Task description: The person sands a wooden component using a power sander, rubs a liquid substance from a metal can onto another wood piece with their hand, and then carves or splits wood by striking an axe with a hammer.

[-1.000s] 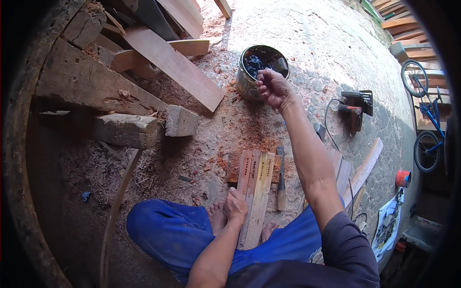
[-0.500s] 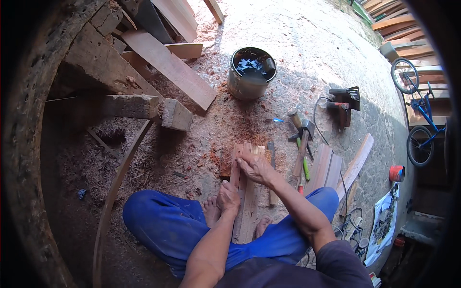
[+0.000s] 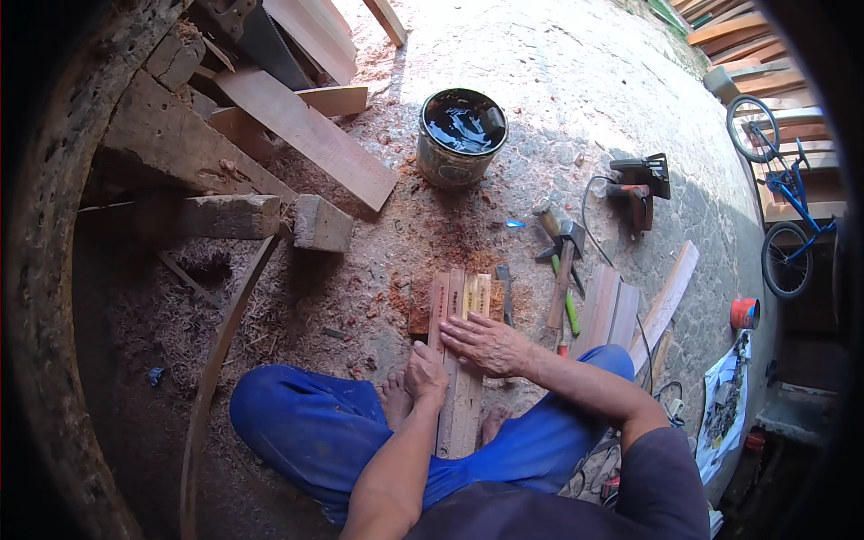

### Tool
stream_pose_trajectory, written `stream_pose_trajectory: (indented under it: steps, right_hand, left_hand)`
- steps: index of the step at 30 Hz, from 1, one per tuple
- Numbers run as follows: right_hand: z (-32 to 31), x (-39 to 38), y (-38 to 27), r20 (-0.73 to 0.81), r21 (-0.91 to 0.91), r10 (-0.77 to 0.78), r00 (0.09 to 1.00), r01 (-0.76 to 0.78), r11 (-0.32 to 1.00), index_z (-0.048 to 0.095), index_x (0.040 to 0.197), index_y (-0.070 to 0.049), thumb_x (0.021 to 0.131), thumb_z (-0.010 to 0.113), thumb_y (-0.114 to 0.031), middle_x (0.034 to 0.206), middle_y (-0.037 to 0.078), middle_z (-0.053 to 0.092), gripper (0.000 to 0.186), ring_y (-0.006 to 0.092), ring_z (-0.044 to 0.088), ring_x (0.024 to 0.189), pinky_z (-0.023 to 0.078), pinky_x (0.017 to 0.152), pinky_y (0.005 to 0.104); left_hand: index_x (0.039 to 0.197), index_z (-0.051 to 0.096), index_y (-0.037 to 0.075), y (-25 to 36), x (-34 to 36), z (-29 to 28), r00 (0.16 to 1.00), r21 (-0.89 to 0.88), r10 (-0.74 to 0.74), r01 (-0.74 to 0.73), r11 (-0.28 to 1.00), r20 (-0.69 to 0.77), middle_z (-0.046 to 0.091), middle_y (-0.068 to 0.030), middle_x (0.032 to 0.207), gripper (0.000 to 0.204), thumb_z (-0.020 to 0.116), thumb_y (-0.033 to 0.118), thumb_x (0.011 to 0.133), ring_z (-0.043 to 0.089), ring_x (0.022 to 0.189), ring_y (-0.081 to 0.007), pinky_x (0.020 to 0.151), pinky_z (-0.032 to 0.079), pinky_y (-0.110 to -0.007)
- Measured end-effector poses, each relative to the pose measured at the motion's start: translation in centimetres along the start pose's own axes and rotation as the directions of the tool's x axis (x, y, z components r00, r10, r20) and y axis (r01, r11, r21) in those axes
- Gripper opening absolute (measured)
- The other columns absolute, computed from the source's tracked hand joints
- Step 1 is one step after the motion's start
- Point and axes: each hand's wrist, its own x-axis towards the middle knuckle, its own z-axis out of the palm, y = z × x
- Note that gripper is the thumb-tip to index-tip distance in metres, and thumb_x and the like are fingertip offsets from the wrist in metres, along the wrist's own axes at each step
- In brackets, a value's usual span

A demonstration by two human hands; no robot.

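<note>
Several narrow wooden strips lie side by side between my bare feet, running away from me. Rows of small dark marks or notches show near their far ends. These ends rest on a low wooden block. My left hand is closed on the left edge of the leftmost strip, its fingertips partly hidden. Flat across the strips lies my right hand, fingers stretched out to the left and holding nothing. Just beyond it, to the right of the strips, is a chisel-like flat metal blade.
Ahead stands a bucket of dark liquid. To the right lie a hammer, a green-handled tool, boards and a corded power tool. A heavy timber and a handsaw are at left.
My right hand has moved nearer from the strips' far ends and flattened across them, uncovering the marked ends. The left hand stays at the left edge. The view has shifted slightly.
</note>
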Motion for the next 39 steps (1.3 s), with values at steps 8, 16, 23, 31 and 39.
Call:
stream_pose_trajectory:
  steps: [8, 16, 23, 31, 39]
  right_hand:
    - [0.0, 1.5, -0.2, -0.216, 0.045, 0.262, 0.941, -0.258, 0.965, 0.037, 0.151, -0.007, 0.101, 0.044, -0.043, 0.16, 0.009, 0.033, 0.062, 0.0237, 0.026, 0.151, 0.017, 0.124, 0.0469]
    - [-1.2, 0.9, 1.4, -0.214, 0.08, 0.414, 0.885, -0.407, 0.91, 0.036, 0.151, -0.004, 0.101, 0.045, -0.039, 0.159, 0.014, 0.034, 0.061, 0.0283, 0.029, 0.149, 0.022, 0.122, 0.045]
    - [-1.0, -2.1, 2.1, -0.168, 0.018, 0.356, 0.919, -0.358, 0.934, 0.038, 0.15, -0.003, 0.101, 0.045, -0.038, 0.159, 0.015, 0.035, 0.061, 0.0278, 0.03, 0.149, 0.021, 0.122, 0.0452]
    - [-4.1, -1.7, 2.4, -0.079, 0.191, 0.26, 0.962, -0.241, 0.951, 0.058, 0.132, -0.005, 0.099, 0.053, -0.04, 0.145, 0.017, 0.052, 0.048, 0.0311, 0.051, 0.133, 0.036, 0.113, 0.0466]
    - [-18.2, 13.2, 19.9, -0.392, 0.688, 0.764, 0.513, -0.388, 0.613, 0.067, 0.105, 0.001, 0.1, 0.044, -0.031, 0.107, 0.024, 0.068, 0.039, 0.039, 0.065, 0.105, 0.051, 0.094, 0.0455]
  left_hand:
    - [0.096, 0.068, -0.004, 0.5, -0.1, -0.3, 1.0, 0.024, -0.015, 0.014, 1.0, 0.022, 0.067, -0.0331, 0.097, 0.061, 0.028, 0.041, 0.103, 0.063, 0.094, -0.0516, 0.083, 0.048, -0.056]
    - [0.092, 0.066, -0.008, 0.8, -0.3, -0.5, 0.999, 0.057, 0.01, -0.012, 0.998, 0.03, 0.065, -0.0355, 0.097, 0.061, 0.027, 0.038, 0.104, 0.062, 0.094, -0.0518, 0.084, 0.046, -0.055]
    - [0.097, 0.067, -0.005, -0.1, 0.1, 0.1, 0.999, 0.077, 0.016, -0.019, 0.997, 0.039, 0.066, -0.033, 0.1, 0.059, 0.027, 0.038, 0.103, 0.063, 0.097, -0.0507, 0.085, 0.047, -0.056]
    - [0.092, 0.066, -0.007, 1.1, -0.4, -0.8, 0.998, 0.05, 0.043, -0.045, 0.998, 0.05, 0.065, -0.0346, 0.098, 0.06, 0.027, 0.037, 0.103, 0.062, 0.095, -0.0509, 0.083, 0.046, -0.056]
    - [0.095, 0.064, 0.0, -0.3, 0.2, -0.3, 0.999, 0.072, 0.021, -0.024, 0.997, 0.039, 0.066, -0.0311, 0.098, 0.054, 0.028, 0.04, 0.102, 0.062, 0.094, -0.0517, 0.083, 0.046, -0.058]
